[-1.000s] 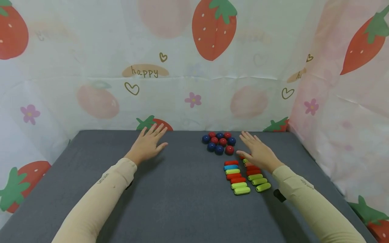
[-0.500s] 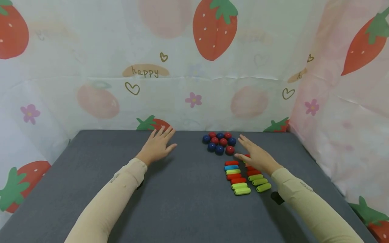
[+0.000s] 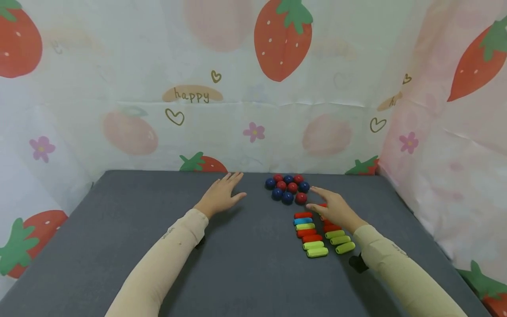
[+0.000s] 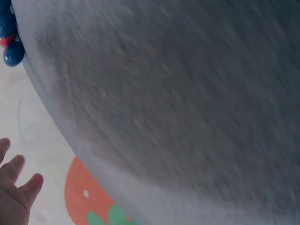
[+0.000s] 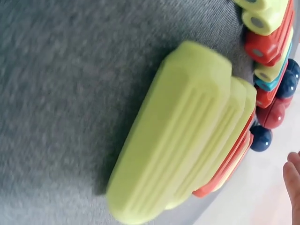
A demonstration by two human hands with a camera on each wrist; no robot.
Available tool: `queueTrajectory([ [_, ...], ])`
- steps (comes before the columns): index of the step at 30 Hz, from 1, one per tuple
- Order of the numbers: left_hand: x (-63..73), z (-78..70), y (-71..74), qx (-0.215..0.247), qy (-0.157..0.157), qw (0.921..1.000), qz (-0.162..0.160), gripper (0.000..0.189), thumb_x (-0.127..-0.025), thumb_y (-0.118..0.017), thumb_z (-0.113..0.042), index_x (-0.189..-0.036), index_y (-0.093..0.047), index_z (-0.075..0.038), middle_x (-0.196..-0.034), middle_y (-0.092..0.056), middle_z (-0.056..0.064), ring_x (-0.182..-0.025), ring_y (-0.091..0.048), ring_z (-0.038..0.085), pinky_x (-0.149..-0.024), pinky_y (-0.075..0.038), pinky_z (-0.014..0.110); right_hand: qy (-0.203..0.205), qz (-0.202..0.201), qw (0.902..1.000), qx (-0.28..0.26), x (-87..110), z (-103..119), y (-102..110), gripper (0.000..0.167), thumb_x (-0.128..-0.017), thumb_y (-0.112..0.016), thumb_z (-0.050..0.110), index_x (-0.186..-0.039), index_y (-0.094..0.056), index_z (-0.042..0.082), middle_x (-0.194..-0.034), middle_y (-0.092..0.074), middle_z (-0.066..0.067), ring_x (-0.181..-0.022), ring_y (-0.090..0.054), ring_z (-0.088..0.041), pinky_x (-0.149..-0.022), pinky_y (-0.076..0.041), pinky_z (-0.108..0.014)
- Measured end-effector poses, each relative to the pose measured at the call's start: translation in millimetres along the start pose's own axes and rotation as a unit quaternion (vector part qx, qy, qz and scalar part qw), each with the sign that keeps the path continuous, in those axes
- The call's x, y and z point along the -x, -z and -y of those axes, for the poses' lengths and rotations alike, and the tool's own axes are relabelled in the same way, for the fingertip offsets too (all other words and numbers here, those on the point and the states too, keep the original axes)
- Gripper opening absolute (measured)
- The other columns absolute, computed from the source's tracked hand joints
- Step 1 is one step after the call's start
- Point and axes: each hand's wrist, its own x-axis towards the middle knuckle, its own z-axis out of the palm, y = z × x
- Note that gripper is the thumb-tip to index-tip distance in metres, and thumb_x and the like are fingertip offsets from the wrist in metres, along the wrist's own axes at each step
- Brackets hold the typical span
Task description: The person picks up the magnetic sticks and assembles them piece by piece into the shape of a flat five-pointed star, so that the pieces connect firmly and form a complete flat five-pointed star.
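Observation:
My left hand (image 3: 220, 196) hovers over the grey tabletop, fingers spread and holding nothing, left of a cluster of red and dark blue balls (image 3: 287, 198). In the left wrist view, only the fingertips of that hand (image 4: 16, 187) show at the lower left. My right hand (image 3: 333, 208) is over the right row of short ribbed sticks, hiding the far ones, its fingers extended beside the balls. The left row of sticks (image 3: 317, 252) is red, blue and yellow-green. In the right wrist view, a yellow-green stick (image 5: 168, 136) looms large, and the right hand's fingers (image 5: 291, 176) show at the edge.
The grey table (image 3: 119, 242) ends at the back against a white cloth (image 3: 222, 127) printed with strawberries, flowers and hearts. A pinkish cloth (image 3: 447, 185) hangs along the right side.
My left hand has moved right, closer to the balls. My right hand has lowered slightly, its fingers drawing nearer together. The balls and sticks lie as before.

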Motion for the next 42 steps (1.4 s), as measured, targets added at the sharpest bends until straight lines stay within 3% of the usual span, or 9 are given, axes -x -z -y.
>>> queueTrajectory([
  [5, -3.6, -10.2, -3.7, 0.081, 0.029, 0.9960, 0.023, 0.072, -0.099, -0.058, -0.041, -0.158, -0.028, -0.012, -0.163, -0.028, 0.014, -0.151, -0.024, 0.037, -0.121, -0.025, 0.058, -0.015, -0.021, 0.9990, -0.037, 2.7, -2, -3, 0.058, -0.097, -0.066, 0.030, -0.145, -0.049, 0.002, -0.148, -0.049, -0.023, -0.127, -0.055, -0.041, -0.098, -0.052, -0.054],
  [13, -14.3, -16.4, -14.9, 0.194, 0.083, 0.9772, 0.027, 0.068, -0.096, -0.064, -0.040, -0.154, -0.037, -0.015, -0.156, -0.041, 0.017, -0.142, -0.042, 0.037, -0.114, -0.038, 0.057, -0.064, -0.012, 0.9904, -0.122, -1.5, -3, -6, 0.056, -0.094, -0.069, 0.028, -0.143, -0.052, 0.007, -0.146, -0.051, -0.021, -0.134, -0.051, -0.039, -0.092, -0.058, -0.043],
  [18, -20.7, -21.8, -19.5, 0.236, 0.097, 0.9668, 0.013, 0.070, -0.093, -0.069, -0.038, -0.152, -0.040, -0.016, -0.150, -0.048, 0.019, -0.135, -0.050, 0.036, -0.109, -0.043, 0.056, -0.080, -0.006, 0.9862, -0.145, -3.8, -4, -6, 0.050, -0.094, -0.070, 0.026, -0.139, -0.056, 0.008, -0.145, -0.053, -0.021, -0.132, -0.052, -0.038, -0.090, -0.058, -0.043],
  [22, -26.0, -27.3, -22.4, 0.268, 0.105, 0.9577, 0.004, 0.069, -0.092, -0.071, -0.035, -0.151, -0.043, -0.014, -0.143, -0.054, 0.021, -0.127, -0.056, 0.035, -0.102, -0.049, 0.054, -0.096, 0.003, 0.9812, -0.167, -6.3, -7, -7, 0.047, -0.095, -0.069, 0.024, -0.137, -0.058, 0.007, -0.140, -0.057, -0.021, -0.118, -0.061, -0.034, -0.080, -0.059, -0.037],
  [26, -28.9, -32.5, -25.4, 0.298, 0.114, 0.9478, -0.001, 0.067, -0.091, -0.073, -0.032, -0.149, -0.045, -0.011, -0.146, -0.053, 0.018, -0.132, -0.053, 0.033, -0.103, -0.049, 0.052, -0.113, 0.010, 0.9770, -0.181, -8.8, -10, -10, 0.045, -0.095, -0.069, 0.024, -0.135, -0.060, 0.008, -0.135, -0.062, -0.019, -0.103, -0.064, -0.026, -0.078, -0.058, -0.034],
  [33, -31.6, -39.9, -30.4, 0.329, 0.118, 0.9369, -0.001, 0.060, -0.092, -0.072, -0.028, -0.144, -0.050, -0.008, -0.145, -0.054, 0.016, -0.132, -0.053, 0.032, -0.105, -0.049, 0.050, -0.121, 0.025, 0.9722, -0.199, -9.1, -10, -13, 0.043, -0.094, -0.070, 0.023, -0.134, -0.062, 0.006, -0.136, -0.062, -0.018, -0.101, -0.062, -0.023, -0.080, -0.056, -0.033],
  [42, -41.3, -47.5, -40.4, 0.375, 0.135, 0.9172, 0.002, 0.052, -0.092, -0.072, -0.027, -0.139, -0.056, -0.010, -0.142, -0.057, 0.014, -0.131, -0.053, 0.032, -0.104, -0.049, 0.048, -0.115, 0.035, 0.9752, -0.186, -8.4, -6, -11, 0.039, -0.094, -0.070, 0.020, -0.129, -0.065, 0.005, -0.128, -0.067, -0.017, -0.099, -0.063, -0.023, -0.079, -0.054, -0.033],
])
